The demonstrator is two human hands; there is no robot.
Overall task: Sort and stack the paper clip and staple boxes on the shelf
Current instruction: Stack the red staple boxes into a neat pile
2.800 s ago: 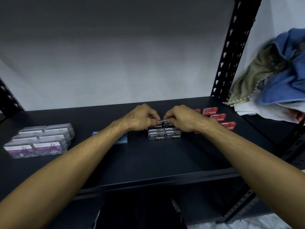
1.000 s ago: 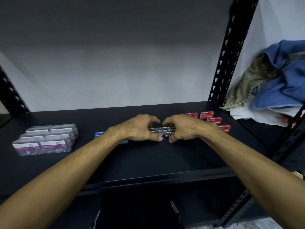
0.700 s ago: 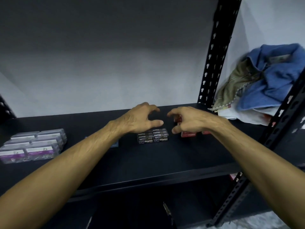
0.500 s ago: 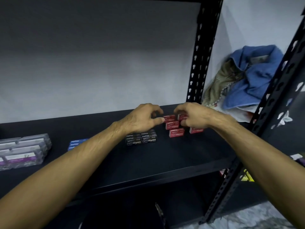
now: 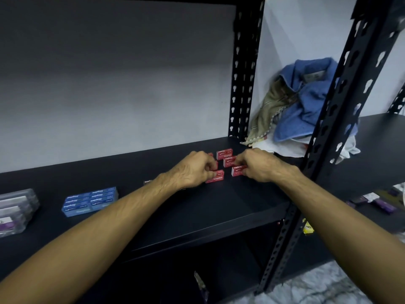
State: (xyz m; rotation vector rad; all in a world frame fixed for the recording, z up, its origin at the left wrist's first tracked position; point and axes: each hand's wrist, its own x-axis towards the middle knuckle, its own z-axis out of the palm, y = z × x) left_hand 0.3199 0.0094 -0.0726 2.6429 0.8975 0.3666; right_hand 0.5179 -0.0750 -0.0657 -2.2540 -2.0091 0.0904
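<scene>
On the black shelf (image 5: 219,207), red staple boxes (image 5: 224,153) lie loose, long axes running left-right. The left hand (image 5: 192,170) pinches one box (image 5: 215,179); the right hand (image 5: 260,165) grips another (image 5: 237,171).

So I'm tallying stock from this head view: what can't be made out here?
- Black staple boxes: nearly all hidden behind the left forearm.
- Red staple boxes: total unclear, the left hand and right hand cover some.
- Clear paper clip boxes: cut off by the left edge.
</scene>
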